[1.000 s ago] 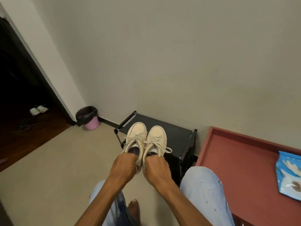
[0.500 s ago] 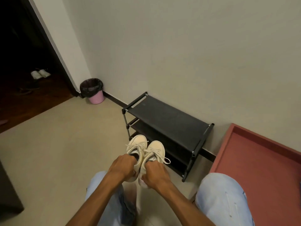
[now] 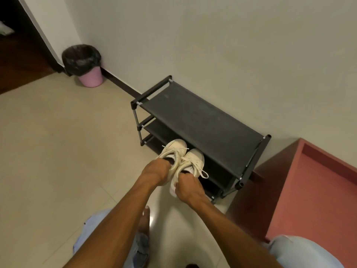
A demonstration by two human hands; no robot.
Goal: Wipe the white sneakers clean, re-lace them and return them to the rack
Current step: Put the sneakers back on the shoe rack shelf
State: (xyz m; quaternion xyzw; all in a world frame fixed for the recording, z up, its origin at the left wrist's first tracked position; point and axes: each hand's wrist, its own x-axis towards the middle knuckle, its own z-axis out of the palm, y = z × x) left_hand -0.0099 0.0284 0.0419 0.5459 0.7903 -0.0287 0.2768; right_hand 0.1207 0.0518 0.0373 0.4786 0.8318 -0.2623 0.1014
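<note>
Two white laced sneakers sit side by side, toes pointing at the black shoe rack [image 3: 202,120]. My left hand [image 3: 156,171] grips the heel of the left sneaker [image 3: 174,149], fingers curled into its opening. My right hand [image 3: 186,185] grips the heel of the right sneaker [image 3: 194,158] the same way. The toes of both sneakers overlap the front edge of the rack's lower shelves, below the bare top shelf. Whether they touch a shelf I cannot tell. A lace end hangs off the right sneaker.
A pink bin [image 3: 85,66] lined with a black bag stands by the wall at the back left. A red-brown tray table [image 3: 309,190] is at the right, close to the rack's end. My knees and a bare foot [image 3: 144,221] are over the pale tiled floor.
Both hands have carried the sneakers down from above the top shelf to the lower front of the rack. The view has tilted down, and the blue wipes pack has left the frame.
</note>
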